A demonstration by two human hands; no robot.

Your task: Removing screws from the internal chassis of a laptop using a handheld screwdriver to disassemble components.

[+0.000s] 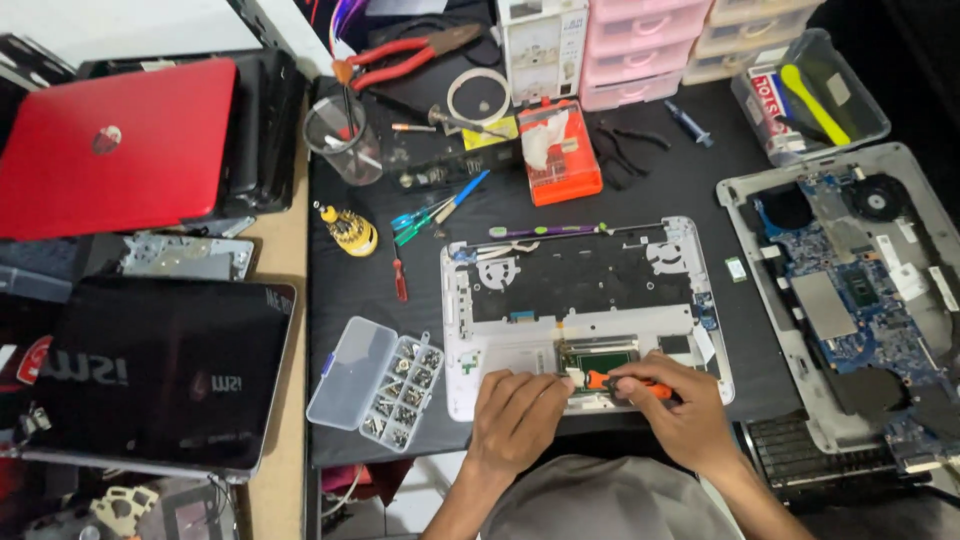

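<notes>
Glossy red laptop lid (115,145), matt mat (380,290)

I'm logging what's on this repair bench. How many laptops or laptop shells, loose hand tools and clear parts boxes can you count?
Closed laptops: 2, red and black
Opened laptop shells: 2, white under both hands, grey to the right
Screwdrivers: 3, orange in right hand, red, blue
Pliers: 1, red-handled
Clear screw boxes: 1
Total: 9

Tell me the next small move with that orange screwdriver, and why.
Probably keep turning the screwdriver: the right hand grips it with its tip at the touchpad bracket of the white laptop shell, and the left hand steadies beside it.
</notes>
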